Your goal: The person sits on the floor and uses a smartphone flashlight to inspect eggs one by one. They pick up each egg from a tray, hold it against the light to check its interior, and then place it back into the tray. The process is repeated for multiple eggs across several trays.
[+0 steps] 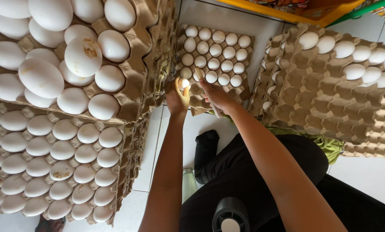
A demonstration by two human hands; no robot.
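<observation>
Left hand point(176, 99) wraps egg point(184, 83), fingers curled round it, at near-left corner of floor tray point(247, 92). Right hand point(216, 95) pinches thin stick point(209, 98), just beside egg, over tray's near edge. Tray's far rows filled with white eggs. Tall egg-tray stacks point(141, 81) left; part-filled stack point(313, 94) right. White tile floor point(201, 129) beneath.

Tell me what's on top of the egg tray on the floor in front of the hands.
The tray holds rows of white eggs filling most cups; its near edge shows bare cardboard. The left hand holds one egg over it. Both hands cover the cups beneath them.
</observation>
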